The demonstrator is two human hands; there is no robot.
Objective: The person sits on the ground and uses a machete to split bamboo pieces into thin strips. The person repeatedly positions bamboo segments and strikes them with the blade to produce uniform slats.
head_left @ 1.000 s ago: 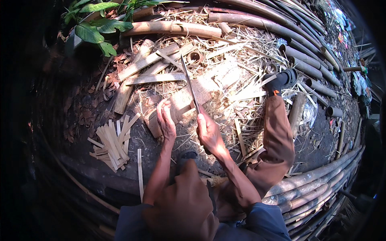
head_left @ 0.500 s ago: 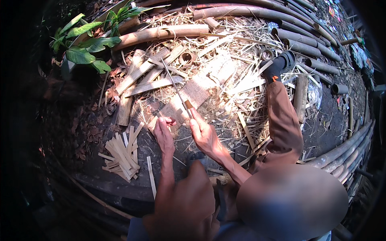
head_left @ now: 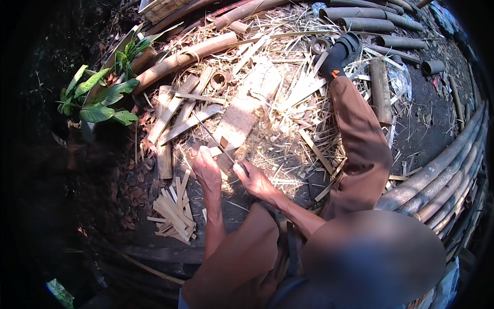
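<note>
Head view shows the left hand (head_left: 207, 167) pressed on a short bamboo piece (head_left: 218, 152) on the ground, fingers curled around its near end. The right hand (head_left: 256, 180) is closed around the handle of a long knife (head_left: 213, 139) whose blade lies across that piece; the contact point is blurred, so how deep it sits is hard to tell. A pile of finished bamboo strips (head_left: 172, 211) lies just left of the left hand, so some splitting looks done. Wider split slabs (head_left: 175, 116) and whole bamboo poles (head_left: 437, 175) appear unworked, so much seems left. No container is visible; everything rests on the shaving-littered dirt.
</note>
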